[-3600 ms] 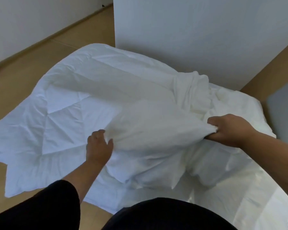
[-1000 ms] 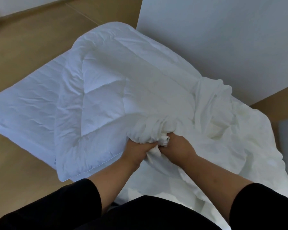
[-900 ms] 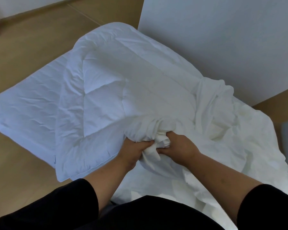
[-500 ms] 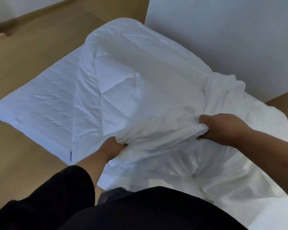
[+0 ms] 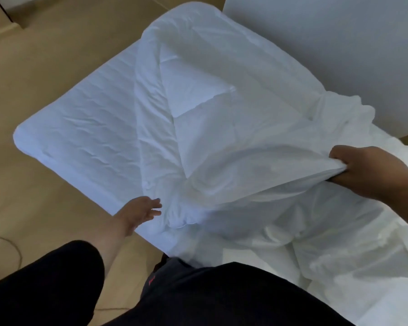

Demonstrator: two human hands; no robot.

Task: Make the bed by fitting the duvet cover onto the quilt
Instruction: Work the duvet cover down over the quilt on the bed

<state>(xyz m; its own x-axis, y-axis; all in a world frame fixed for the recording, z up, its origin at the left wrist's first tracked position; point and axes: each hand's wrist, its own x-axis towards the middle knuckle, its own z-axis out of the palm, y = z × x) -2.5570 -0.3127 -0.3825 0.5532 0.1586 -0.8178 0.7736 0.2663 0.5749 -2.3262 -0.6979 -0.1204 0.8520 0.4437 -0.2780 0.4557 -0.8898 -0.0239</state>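
One white quilt (image 5: 198,109) lies across the mattress (image 5: 80,137), its near edge now stretched wider than half a second ago. The right hand (image 5: 368,172) clamps bunched duvet cover (image 5: 280,175), raised; the left hand (image 5: 141,210) has let go, fingers spread at the mattress's near edge.

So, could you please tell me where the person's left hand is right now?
In the head view, the left hand is lower left of centre, fingers spread open beside the quilt's near edge, over the mattress.
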